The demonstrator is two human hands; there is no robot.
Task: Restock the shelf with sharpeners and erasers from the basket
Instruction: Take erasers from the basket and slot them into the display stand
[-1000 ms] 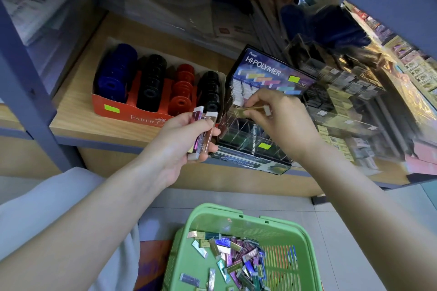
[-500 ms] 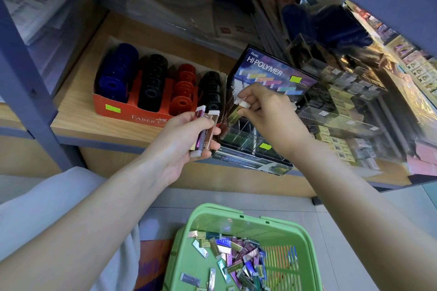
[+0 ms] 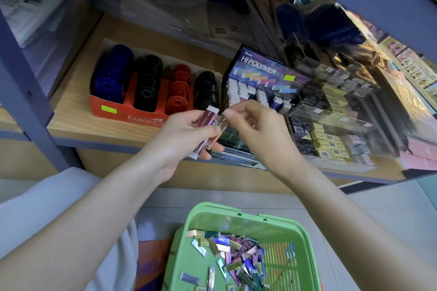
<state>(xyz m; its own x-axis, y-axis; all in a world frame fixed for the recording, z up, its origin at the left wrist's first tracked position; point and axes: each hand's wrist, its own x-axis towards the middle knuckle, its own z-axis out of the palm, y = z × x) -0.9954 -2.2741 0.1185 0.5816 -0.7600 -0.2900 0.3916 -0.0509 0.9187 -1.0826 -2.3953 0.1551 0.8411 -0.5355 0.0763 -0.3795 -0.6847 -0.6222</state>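
Head view: left hand [image 3: 181, 140] curls round two slim erasers, the maroon eraser [image 3: 205, 121] and the copper eraser [image 3: 218, 133], held tilted before the shelf [image 3: 71, 120]. Right hand [image 3: 260, 131] thumb and forefinger pinch the copper eraser's top end. Loose erasers [image 3: 236, 258] lie in the green basket [image 3: 305, 238] below. Eraser display box [image 3: 267, 73] sits just behind the hands.

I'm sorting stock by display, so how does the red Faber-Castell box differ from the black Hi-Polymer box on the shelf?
The red Faber-Castell box is a low open tray; the black Hi-Polymer box has a raised printed back panel. The Faber-Castell box holds round blue, black and red sharpeners lying in rows; the Hi-Polymer box holds slim erasers standing on end. Both sit on the wooden shelf and carry a yellow-green sticker.
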